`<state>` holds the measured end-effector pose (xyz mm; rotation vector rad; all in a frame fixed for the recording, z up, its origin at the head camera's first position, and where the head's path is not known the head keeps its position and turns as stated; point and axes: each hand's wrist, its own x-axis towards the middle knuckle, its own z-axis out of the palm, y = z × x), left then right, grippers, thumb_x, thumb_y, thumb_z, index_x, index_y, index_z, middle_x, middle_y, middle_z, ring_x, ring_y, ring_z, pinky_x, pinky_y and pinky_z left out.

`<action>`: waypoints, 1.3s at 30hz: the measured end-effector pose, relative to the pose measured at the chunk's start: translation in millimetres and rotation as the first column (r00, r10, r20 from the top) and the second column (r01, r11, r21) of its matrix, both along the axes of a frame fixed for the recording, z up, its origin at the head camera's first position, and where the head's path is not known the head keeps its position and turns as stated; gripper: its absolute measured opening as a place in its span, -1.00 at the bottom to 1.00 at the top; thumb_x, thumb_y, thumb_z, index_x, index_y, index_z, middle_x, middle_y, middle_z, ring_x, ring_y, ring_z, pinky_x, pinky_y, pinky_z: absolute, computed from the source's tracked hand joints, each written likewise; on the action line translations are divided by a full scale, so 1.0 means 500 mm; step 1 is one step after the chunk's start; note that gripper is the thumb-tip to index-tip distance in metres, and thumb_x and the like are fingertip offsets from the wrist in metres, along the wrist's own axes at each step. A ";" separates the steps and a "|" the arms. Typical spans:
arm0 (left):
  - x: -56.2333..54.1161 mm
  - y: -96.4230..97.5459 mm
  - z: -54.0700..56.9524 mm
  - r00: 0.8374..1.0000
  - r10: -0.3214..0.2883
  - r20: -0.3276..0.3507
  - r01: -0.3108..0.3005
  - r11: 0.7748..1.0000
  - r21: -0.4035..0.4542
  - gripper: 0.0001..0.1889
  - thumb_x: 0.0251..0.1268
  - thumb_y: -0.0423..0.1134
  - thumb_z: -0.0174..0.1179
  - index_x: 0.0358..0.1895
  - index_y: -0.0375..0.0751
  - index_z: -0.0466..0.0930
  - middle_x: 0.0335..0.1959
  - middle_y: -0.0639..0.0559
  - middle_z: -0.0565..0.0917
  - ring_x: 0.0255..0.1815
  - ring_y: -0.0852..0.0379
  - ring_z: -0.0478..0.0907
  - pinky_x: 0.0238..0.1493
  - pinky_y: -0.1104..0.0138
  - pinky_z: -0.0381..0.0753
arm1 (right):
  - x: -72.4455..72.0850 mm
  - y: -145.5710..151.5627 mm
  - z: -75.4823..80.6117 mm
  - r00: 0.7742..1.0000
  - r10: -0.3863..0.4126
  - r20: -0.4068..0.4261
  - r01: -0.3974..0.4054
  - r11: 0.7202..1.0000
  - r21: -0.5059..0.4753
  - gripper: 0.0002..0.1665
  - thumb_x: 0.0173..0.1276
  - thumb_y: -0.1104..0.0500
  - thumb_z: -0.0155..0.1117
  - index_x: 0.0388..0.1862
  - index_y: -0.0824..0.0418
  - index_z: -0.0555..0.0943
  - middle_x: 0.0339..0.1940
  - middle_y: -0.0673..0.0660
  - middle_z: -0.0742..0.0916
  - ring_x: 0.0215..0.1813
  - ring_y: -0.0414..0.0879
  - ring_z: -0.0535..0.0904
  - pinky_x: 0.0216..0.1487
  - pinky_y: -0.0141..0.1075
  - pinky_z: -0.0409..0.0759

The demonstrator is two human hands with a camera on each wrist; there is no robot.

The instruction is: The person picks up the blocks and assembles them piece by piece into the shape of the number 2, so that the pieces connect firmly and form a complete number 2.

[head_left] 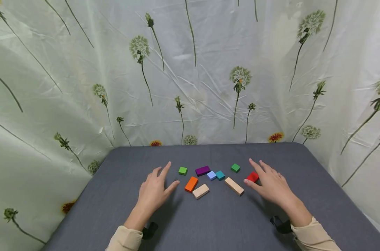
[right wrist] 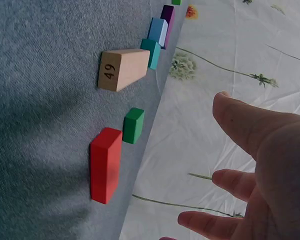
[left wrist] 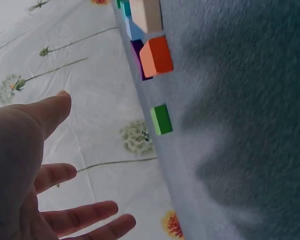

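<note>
Both hands hover over the table with fingers spread and hold nothing. My left hand (head_left: 153,190) is left of the blocks, nearest to a light green block (head_left: 182,170) and an orange block (head_left: 191,184). My right hand (head_left: 271,184) is above a red block (head_left: 252,177), hiding part of it in the head view; the right wrist view shows the red block (right wrist: 106,165) whole. Between the hands lie a purple block (head_left: 203,170), a light blue block (head_left: 211,175), a teal block (head_left: 220,175), a dark green block (head_left: 235,168), and two plain wooden blocks, one left (head_left: 200,191) and one right (head_left: 234,186).
The grey cloth-covered table (head_left: 202,223) ends at a back edge against a white curtain (head_left: 209,87) printed with dandelions. The curtain also runs along both sides. In the right wrist view the right wooden block (right wrist: 132,67) bears the number 49 on its end.
</note>
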<state>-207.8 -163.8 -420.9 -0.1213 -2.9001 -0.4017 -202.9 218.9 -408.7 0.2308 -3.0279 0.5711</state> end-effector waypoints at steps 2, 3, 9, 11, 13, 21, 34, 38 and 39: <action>0.004 0.005 -0.003 1.000 -0.016 -0.012 0.016 1.000 0.010 -0.18 0.42 0.23 0.38 0.65 0.05 0.36 0.38 -0.30 0.58 0.27 -0.29 0.63 0.03 -0.20 0.70 | 0.001 -0.001 -0.003 1.000 0.014 -0.025 -0.014 1.000 0.004 0.02 0.49 -0.20 0.42 0.72 0.20 0.25 0.57 0.61 0.39 0.45 0.67 0.40 0.25 0.61 0.34; 0.005 0.007 -0.004 1.000 -0.025 -0.017 0.025 1.000 0.015 -0.19 0.42 0.21 0.39 0.63 0.04 0.39 0.34 -0.28 0.61 0.22 -0.26 0.65 0.00 -0.17 0.71 | 0.000 -0.001 -0.005 0.999 0.022 -0.036 -0.022 1.000 0.004 0.01 0.49 -0.19 0.42 0.71 0.22 0.27 0.54 0.61 0.42 0.41 0.66 0.44 0.22 0.60 0.39; 0.013 0.021 -0.014 0.996 -0.083 -0.036 0.085 0.995 0.053 -0.30 0.35 0.16 0.47 0.48 0.00 0.57 0.07 -0.13 0.72 -0.03 -0.05 0.69 -0.13 0.00 0.73 | 0.001 -0.005 -0.012 0.999 0.040 -0.013 -0.040 0.999 -0.012 -0.08 0.50 -0.22 0.41 0.64 0.23 0.39 0.39 0.54 0.57 0.21 0.48 0.62 0.00 0.37 0.61; 0.014 0.026 -0.019 0.994 -0.101 -0.039 0.103 0.992 0.069 -0.34 0.33 0.16 0.49 0.42 0.00 0.62 -0.03 -0.07 0.72 -0.12 0.03 0.66 -0.19 0.07 0.70 | -0.001 -0.007 -0.014 0.999 0.029 0.020 -0.028 0.999 -0.018 -0.10 0.51 -0.23 0.40 0.61 0.23 0.42 0.36 0.52 0.59 0.16 0.42 0.66 -0.08 0.28 0.66; 0.014 0.030 -0.026 0.993 -0.113 -0.037 0.116 0.990 0.082 -0.38 0.31 0.16 0.50 0.36 0.01 0.66 -0.12 -0.01 0.71 -0.18 0.10 0.63 -0.24 0.15 0.65 | -0.003 -0.010 -0.016 0.999 0.015 0.051 -0.014 1.000 -0.024 -0.13 0.50 -0.23 0.40 0.59 0.22 0.46 0.32 0.48 0.63 0.11 0.35 0.69 -0.15 0.21 0.68; 0.007 0.050 -0.044 0.988 -0.147 0.045 0.138 0.977 0.164 -0.45 0.29 0.17 0.51 0.26 0.02 0.73 -0.28 0.11 0.64 -0.31 0.20 0.53 -0.40 0.27 0.50 | -0.010 -0.017 -0.027 0.993 -0.002 0.116 0.005 1.000 -0.027 -0.21 0.49 -0.22 0.43 0.48 0.23 0.57 0.27 0.44 0.68 0.14 0.29 0.71 -0.07 0.25 0.68; 0.000 0.072 -0.061 0.978 -0.147 0.146 0.125 0.980 0.153 -0.47 0.23 0.13 0.57 0.19 0.00 0.74 -0.34 0.13 0.61 -0.38 0.19 0.44 -0.40 0.29 0.42 | -0.012 -0.024 -0.052 0.992 -0.003 0.125 0.017 0.993 -0.115 -0.39 0.40 -0.09 0.55 0.25 0.27 0.71 -0.28 0.03 0.68 -0.28 -0.12 0.52 -0.35 -0.20 0.44; -0.002 0.076 -0.068 0.977 -0.152 0.148 0.130 0.980 0.152 -0.49 0.21 0.10 0.59 0.17 0.00 0.75 -0.37 0.13 0.57 -0.40 0.19 0.43 -0.41 0.30 0.38 | -0.013 -0.027 -0.058 0.991 -0.009 0.131 0.026 0.991 -0.129 -0.42 0.40 -0.07 0.55 0.23 0.26 0.72 -0.30 0.03 0.67 -0.29 -0.12 0.51 -0.36 -0.20 0.43; -0.003 0.077 -0.070 0.977 -0.155 0.146 0.133 0.980 0.150 -0.49 0.21 0.10 0.59 0.17 -0.01 0.75 -0.38 0.13 0.57 -0.40 0.19 0.43 -0.41 0.30 0.38 | -0.014 -0.028 -0.059 0.991 -0.010 0.134 0.028 0.991 -0.133 -0.43 0.40 -0.06 0.55 0.23 0.26 0.72 -0.30 0.03 0.66 -0.30 -0.12 0.50 -0.36 -0.20 0.43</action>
